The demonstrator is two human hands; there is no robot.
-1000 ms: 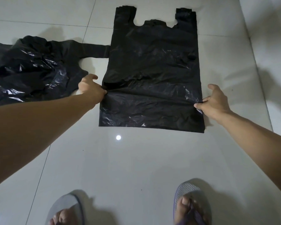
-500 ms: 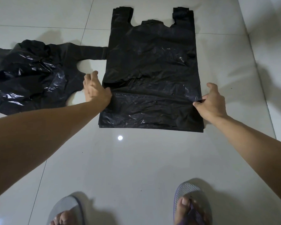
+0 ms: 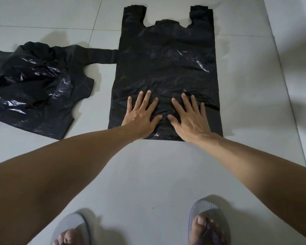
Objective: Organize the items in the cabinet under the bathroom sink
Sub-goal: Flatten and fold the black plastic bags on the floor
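Having let go of the bag's [image 3: 166, 55] side edges, left hand [image 3: 141, 115] and right hand [image 3: 191, 119] now press flat at frame center, fingers spread, smoothing it for folding.

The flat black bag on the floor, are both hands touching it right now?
Touching. In the head view the left hand and right hand lie palm-down with fingers spread on the lower part of the flat black bag.

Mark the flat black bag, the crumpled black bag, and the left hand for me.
flat black bag [image 3: 166, 55]: head view, on its upper middle panel.
crumpled black bag [image 3: 34, 85]: head view, on its wrinkled centre.
left hand [image 3: 141, 117]: head view, on the back of the hand.
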